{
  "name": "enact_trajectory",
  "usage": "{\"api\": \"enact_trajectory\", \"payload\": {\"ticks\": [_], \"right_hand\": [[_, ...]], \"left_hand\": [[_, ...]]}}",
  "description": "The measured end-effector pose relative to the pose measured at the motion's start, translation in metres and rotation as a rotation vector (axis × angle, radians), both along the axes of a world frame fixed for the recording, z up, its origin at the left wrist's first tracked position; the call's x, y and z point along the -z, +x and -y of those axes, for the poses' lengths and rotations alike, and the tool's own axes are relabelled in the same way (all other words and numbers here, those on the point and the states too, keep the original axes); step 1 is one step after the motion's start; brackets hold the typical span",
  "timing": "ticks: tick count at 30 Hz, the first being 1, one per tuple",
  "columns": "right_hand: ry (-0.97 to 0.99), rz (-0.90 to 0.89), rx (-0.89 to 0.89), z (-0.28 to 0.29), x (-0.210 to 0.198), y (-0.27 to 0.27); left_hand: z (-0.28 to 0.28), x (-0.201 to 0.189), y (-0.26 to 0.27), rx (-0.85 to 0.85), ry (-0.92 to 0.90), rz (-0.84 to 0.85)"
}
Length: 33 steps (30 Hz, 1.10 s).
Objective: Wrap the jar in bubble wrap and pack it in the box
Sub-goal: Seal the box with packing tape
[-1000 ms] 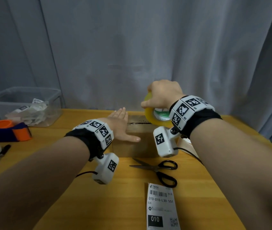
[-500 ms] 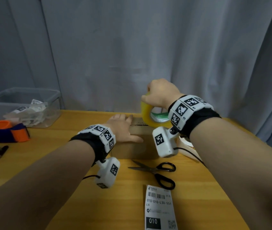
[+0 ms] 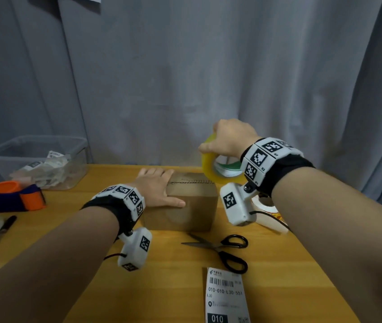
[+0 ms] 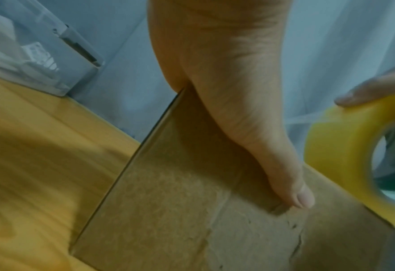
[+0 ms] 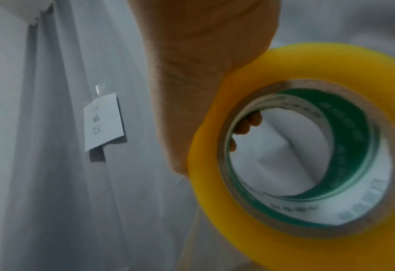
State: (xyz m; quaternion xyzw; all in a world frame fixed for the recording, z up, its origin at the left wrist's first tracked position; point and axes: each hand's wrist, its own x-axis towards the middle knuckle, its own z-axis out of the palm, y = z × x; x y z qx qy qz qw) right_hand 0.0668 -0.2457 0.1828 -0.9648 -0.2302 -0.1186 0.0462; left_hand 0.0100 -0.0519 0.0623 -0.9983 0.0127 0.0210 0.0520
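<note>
A closed brown cardboard box [image 3: 192,206] [image 4: 191,210] stands on the wooden table [image 3: 173,271] at its middle. My left hand [image 3: 159,190] [image 4: 226,91] lies flat on the box's left top, fingers straight, thumb along the front edge. Above the box's far right corner my right hand [image 3: 229,139] [image 5: 191,73] grips a yellow roll of packing tape [image 3: 218,167] [image 4: 344,152] [image 5: 307,165], held on edge. The jar and the bubble wrap are not visible.
Black-handled scissors [image 3: 225,249] lie in front of the box, a shipping label [image 3: 226,297] nearer me. A clear plastic bin [image 3: 38,159] with papers sits at the back left, an orange and blue tape dispenser [image 3: 13,197] beside it. A white roll [image 3: 267,206] lies under my right wrist.
My left hand slid further onto the box top. The right hand with the tape roll stayed above the box's far right corner.
</note>
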Motion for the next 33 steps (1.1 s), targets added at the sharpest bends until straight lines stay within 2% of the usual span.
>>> {"api": "enact_trajectory", "payload": {"ticks": [6, 13, 23, 27, 30, 31, 33], "right_hand": [[-0.133, -0.078, 0.084, 0.023, 0.037, 0.009], [-0.064, -0.202, 0.099, 0.031, 0.053, 0.027], [0.039, -0.335, 0.085, 0.035, 0.084, 0.034], [-0.059, -0.299, 0.113, 0.035, 0.084, 0.033], [-0.143, -0.275, 0.165, 0.023, 0.082, 0.025], [-0.175, -0.282, 0.185, 0.018, 0.083, 0.022], [-0.228, -0.291, 0.214, 0.009, 0.088, 0.017]], "left_hand": [[0.002, 0.000, -0.003, -0.034, 0.001, -0.061], [0.004, -0.003, -0.004, -0.030, -0.001, -0.021], [0.010, -0.008, -0.004, -0.040, 0.035, -0.116], [0.012, -0.016, -0.002, -0.045, 0.061, -0.196], [0.033, -0.018, 0.001, 0.019, 0.141, -0.170], [0.044, -0.018, 0.002, 0.049, 0.138, -0.161], [0.060, -0.013, 0.003, 0.055, 0.013, -0.180]]}}
